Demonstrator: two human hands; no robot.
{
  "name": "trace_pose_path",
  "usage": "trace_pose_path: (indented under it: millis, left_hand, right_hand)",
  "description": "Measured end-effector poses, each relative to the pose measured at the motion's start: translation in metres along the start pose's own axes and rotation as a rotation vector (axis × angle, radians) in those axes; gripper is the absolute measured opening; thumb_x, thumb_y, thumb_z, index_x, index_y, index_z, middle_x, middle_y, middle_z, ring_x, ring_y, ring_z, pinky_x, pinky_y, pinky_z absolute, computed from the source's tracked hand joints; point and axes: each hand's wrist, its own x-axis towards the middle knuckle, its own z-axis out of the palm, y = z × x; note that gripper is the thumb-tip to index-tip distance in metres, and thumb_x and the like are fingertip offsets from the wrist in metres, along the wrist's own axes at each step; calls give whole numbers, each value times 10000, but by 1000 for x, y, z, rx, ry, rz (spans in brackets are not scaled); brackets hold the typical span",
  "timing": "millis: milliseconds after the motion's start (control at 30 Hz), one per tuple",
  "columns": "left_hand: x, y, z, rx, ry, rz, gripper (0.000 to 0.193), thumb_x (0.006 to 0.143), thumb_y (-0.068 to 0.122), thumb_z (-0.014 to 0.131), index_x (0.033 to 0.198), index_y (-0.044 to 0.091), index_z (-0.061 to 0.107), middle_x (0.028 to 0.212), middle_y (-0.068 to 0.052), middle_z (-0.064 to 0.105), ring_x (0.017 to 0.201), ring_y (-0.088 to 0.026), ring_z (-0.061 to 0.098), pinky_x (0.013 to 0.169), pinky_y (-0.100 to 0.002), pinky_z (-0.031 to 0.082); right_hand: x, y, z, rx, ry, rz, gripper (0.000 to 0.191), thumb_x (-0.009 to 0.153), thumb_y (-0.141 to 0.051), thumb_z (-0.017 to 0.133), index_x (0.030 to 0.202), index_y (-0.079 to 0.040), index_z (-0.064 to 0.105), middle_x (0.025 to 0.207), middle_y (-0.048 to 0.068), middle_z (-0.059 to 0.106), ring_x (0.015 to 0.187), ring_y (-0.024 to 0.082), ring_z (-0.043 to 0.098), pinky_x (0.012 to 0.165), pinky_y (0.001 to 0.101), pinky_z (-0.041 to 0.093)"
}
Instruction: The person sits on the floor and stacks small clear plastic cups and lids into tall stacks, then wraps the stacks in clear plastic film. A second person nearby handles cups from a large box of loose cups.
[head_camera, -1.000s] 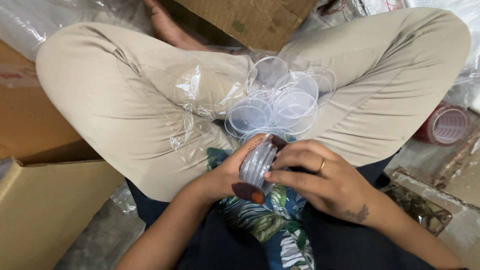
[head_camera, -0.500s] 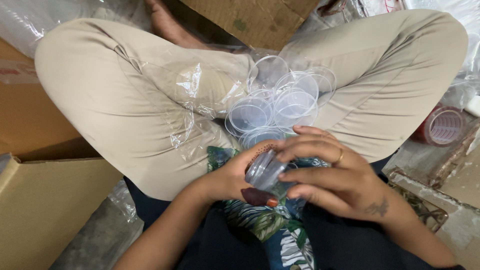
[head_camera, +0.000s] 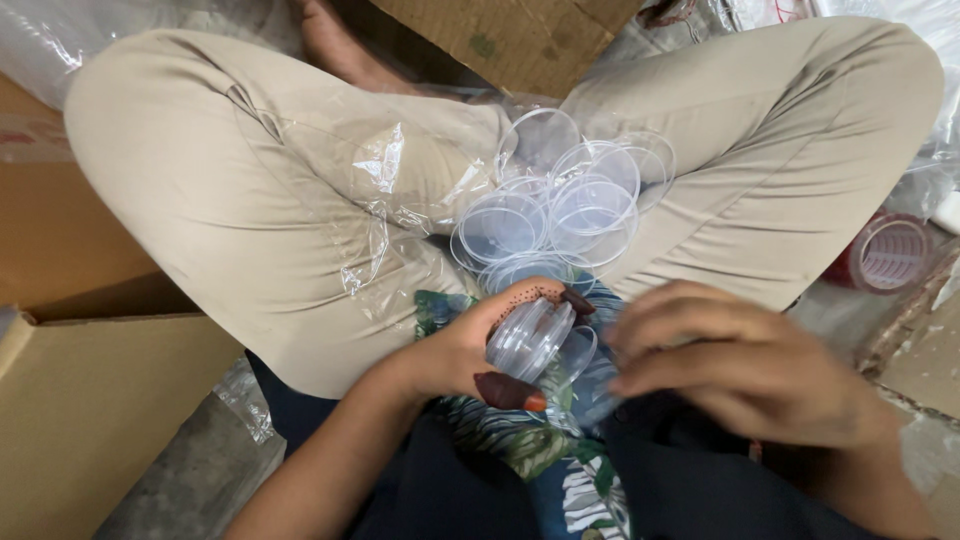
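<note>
Two hands work close together over a lap. On the left hand (head_camera: 470, 355) the fingers (head_camera: 535, 293) curl over the top of a short stack of clear plastic lids (head_camera: 528, 338) while the thumb presses from below, so the stack sits pinched on edge, tilted, in a half-closed grip. Just to the right of that stack the right hand (head_camera: 745, 375) hovers with its fingers (head_camera: 665, 300) loosely bent and slightly spread; it is blurred, and whether its fingertips touch a clear lid at the stack's right edge cannot be told. Directly above the left fingers, nearly touching them, lies a loose heap of clear round lids (head_camera: 565, 205) in the hollow between the crossed legs in beige trousers (head_camera: 250, 200). Crinkled clear plastic wrap (head_camera: 390, 190) spreads over the thigh to the upper left of the fingers. Beneath both hands shows a patterned green and blue cloth (head_camera: 520, 450). Farther left of the hands stands a cardboard box (head_camera: 90, 400), and well to the right, past the knee, sits a red-rimmed roll of tape (head_camera: 888, 252).
</note>
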Motion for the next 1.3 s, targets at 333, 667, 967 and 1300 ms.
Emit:
trace_pose_path:
  millis: [333,667,967,1300]
  left_hand:
    - [0,3,1,-198,81,-11,769,829,109,859,1490,26,474,1411,-130,582,1351,-257,575,1137,-391,508]
    - [1,-6,1,-370,131,-76,848,825,129,799,1536,100,337,1397,-179,538,1268,-353,608,910,-511,608]
    - [1,-10,5,-344,315,-172,855,746,70,838,1478,60,396,1278,-106,588,1084,-205,668,869,-401,616]
    - [1,0,3,-89,217,-80,804,741,170,917,1426,20,524,1254,-52,626,1192,-154,614,1034,-312,510]
  right_hand:
    - [-17,22,5,-90,-95,90,272,854,-82,762,1120,-123,721,1145,23,745,1067,186,745,891,324,581]
    - [-1,25,19,-447,109,98,561,797,-297,830,1273,-104,604,1266,80,641,1212,268,616,1045,418,513]
    - [5,24,41,-417,79,137,530,790,-233,843,1250,-58,646,1218,108,609,1183,324,603,997,433,512]
    - [-2,25,34,-324,81,140,418,768,-172,860,1126,-76,667,1154,76,648,1116,290,646,956,405,536]
